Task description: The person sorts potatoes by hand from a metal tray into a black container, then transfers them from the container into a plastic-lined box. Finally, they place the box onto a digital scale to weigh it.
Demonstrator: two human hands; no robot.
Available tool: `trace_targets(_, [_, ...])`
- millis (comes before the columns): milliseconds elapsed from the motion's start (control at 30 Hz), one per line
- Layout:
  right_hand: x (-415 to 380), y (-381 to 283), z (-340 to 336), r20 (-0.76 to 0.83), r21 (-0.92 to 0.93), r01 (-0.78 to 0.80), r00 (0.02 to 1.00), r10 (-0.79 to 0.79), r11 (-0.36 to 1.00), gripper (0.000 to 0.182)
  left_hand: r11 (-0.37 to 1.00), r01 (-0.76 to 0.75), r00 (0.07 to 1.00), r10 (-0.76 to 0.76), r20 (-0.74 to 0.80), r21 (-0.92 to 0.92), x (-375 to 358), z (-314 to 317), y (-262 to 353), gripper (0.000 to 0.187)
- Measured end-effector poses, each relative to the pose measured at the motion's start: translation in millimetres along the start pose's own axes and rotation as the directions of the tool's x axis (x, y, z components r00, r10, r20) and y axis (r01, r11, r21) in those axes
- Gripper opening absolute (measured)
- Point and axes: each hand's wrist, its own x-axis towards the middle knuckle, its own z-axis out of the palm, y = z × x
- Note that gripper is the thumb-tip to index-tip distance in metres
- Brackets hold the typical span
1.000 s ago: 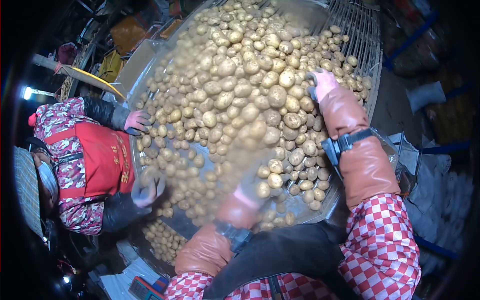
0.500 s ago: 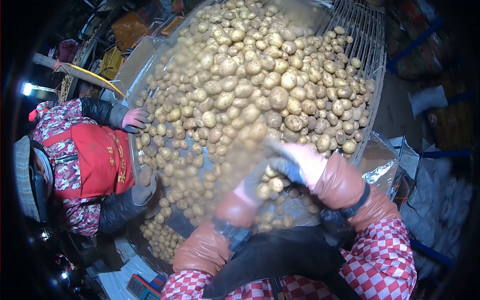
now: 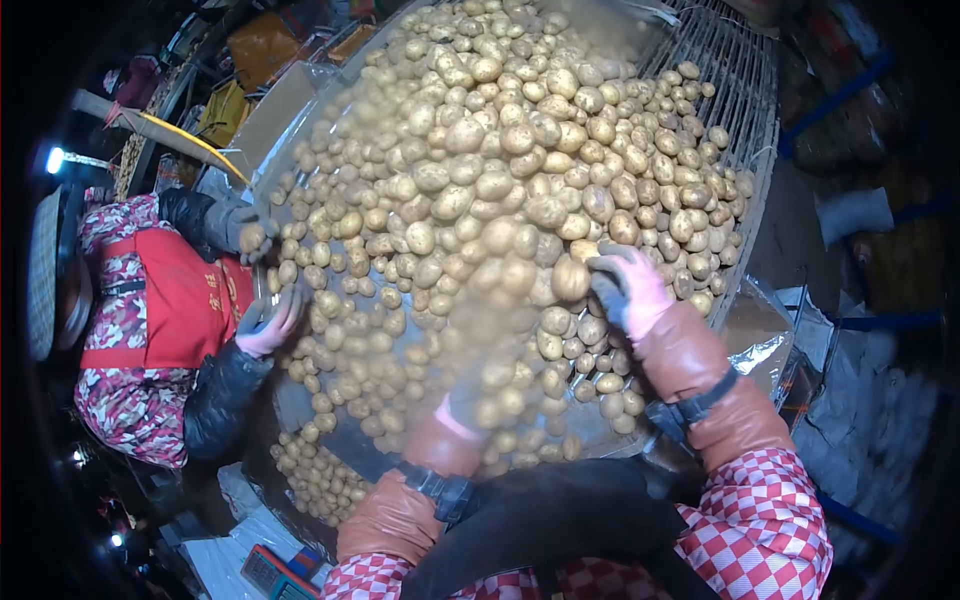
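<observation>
A big heap of potatoes (image 3: 460, 190) covers the sorting surface before me. My right hand (image 3: 632, 290), gloved in grey and pink, is at the heap's right side, fingers curved against a larger potato (image 3: 571, 279). Low in the middle, my left hand (image 3: 462, 412) is blurred by a smear on the view; its pink cuff shows, but its fingers are not readable. Loose potatoes (image 3: 497, 380) lie just beyond it, and more (image 3: 590, 340) lie between my hands.
At the left a co-worker in a red apron (image 3: 190, 300) has both gloved hands at the heap's edge. A slatted rack (image 3: 735, 70) lies at the upper right, a foil-lined box (image 3: 755, 335) at the right. Smaller potatoes (image 3: 315, 480) lie lower left.
My right hand has moved up and right to a larger potato, and my left hand has drawn back down and left. The co-worker's hands have shifted closer together.
</observation>
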Motion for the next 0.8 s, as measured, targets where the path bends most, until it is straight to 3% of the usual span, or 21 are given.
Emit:
trace_targets(33, [16, -23, -34, 0.192, 0.164, -0.339, 0.932, 0.307, 0.926, 0.022, 0.995, 0.001, 0.999, -0.005, -0.037, -0.101, -5, 14, 0, 0.036])
trace_targets(67, [34, -24, -41, 0.249, 0.222, -0.499, 0.860, 0.446, 0.838, 0.028, 0.996, -0.063, 0.997, 0.066, -0.031, 0.069, -7, 27, 2, 0.036])
trace_targets(100, [42, -10, -37, 0.071, 0.313, -0.405, 0.912, 0.405, 0.859, 0.029, 0.963, -0.126, 0.990, 0.136, -0.026, 0.236, -10, 41, 3, 0.036])
trace_targets(133, [67, -9, -46, 0.065, 0.224, -0.442, 0.896, 0.439, 0.869, 0.032, 0.745, -0.247, 0.963, 0.258, 0.074, 0.620, -12, 52, 7, 0.036])
trace_targets(167, [85, 2, -41, 0.013, 0.266, -0.474, 0.872, 0.489, 0.839, 0.037, 0.687, -0.237, 0.967, 0.236, 0.098, 0.686, -11, 40, 5, 0.036])
trace_targets(200, [105, 25, -39, -0.040, -0.036, -0.272, 0.962, 0.270, 0.962, 0.043, 0.623, -0.231, 0.969, 0.214, 0.121, 0.747, -9, 29, 3, 0.036])
trace_targets(233, [126, 27, -38, 0.080, -0.021, -0.361, 0.929, 0.361, 0.932, 0.046, 0.820, -0.109, 0.994, 0.086, 0.066, 0.562, 5, -22, -10, 0.035])
trace_targets(267, [144, 39, -27, 0.187, -0.220, -0.330, 0.909, 0.372, 0.918, 0.050, 0.901, -0.067, 0.998, 0.051, 0.047, 0.428, 7, -27, -10, 0.034])
trace_targets(300, [159, 43, -19, 0.253, -0.279, -0.357, 0.868, 0.427, 0.891, 0.052, 0.959, -0.023, 0.999, 0.016, 0.029, 0.283, 9, -32, -11, 0.033])
trace_targets(333, [169, 43, -12, 0.316, -0.342, -0.377, 0.817, 0.483, 0.861, 0.054, 0.969, -0.081, 0.997, 0.081, 0.005, 0.232, 2, 6, -5, 0.033])
trace_targets(400, [176, 47, -21, 0.397, -0.308, -0.261, 0.838, 0.373, 0.915, 0.053, 0.941, -0.126, 0.990, 0.141, -0.024, 0.313, -3, 38, 4, 0.033])
trace_targets(433, [173, 53, -20, 0.391, -0.272, -0.203, 0.870, 0.301, 0.940, 0.049, 0.888, -0.109, 0.991, 0.134, -0.026, 0.446, -4, 42, 8, 0.033])
trace_targets(467, [171, 56, -17, 0.361, -0.296, -0.230, 0.872, 0.332, 0.927, 0.049, 0.814, -0.094, 0.991, 0.131, -0.024, 0.573, -3, 44, 9, 0.034])
trace_targets(500, [166, 43, -18, 0.328, -0.317, -0.260, 0.872, 0.362, 0.912, 0.049, 0.952, -0.044, 0.997, 0.021, 0.078, 0.302, 2, 32, 4, 0.034])
trace_targets(533, [163, 36, -19, 0.292, -0.332, -0.291, 0.873, 0.391, 0.898, 0.048, 0.999, 0.050, 0.977, -0.053, 0.207, 0.018, 11, 19, 1, 0.035])
trace_targets(600, [161, 40, -15, 0.284, -0.353, -0.319, 0.860, 0.425, 0.880, 0.047, 0.999, -0.024, 0.974, 0.018, 0.228, 0.026, 9, 8, -6, 0.035])
trace_targets(633, [160, 40, -14, 0.277, -0.363, -0.334, 0.853, 0.443, 0.870, 0.046, 0.928, -0.198, 0.976, 0.158, 0.147, 0.316, -5, 27, -7, 0.034])
trace_targets(700, [157, 38, -18, 0.294, -0.429, -0.333, 0.828, 0.478, 0.840, 0.044, 0.921, -0.206, 0.979, 0.195, 0.066, 0.329, -10, 35, -6, 0.034])
trace_targets(733, [152, 36, -20, 0.305, -0.464, -0.330, 0.812, 0.498, 0.822, 0.042, 0.997, -0.061, 0.997, 0.059, 0.055, 0.039, -7, 29, -4, 0.034])
trace_targets(800, [141, 36, -17, 0.343, -0.437, -0.301, 0.816, 0.466, 0.848, 0.041, 0.995, -0.044, 0.996, 0.037, 0.077, 0.086, -3, 27, -2, 0.035])
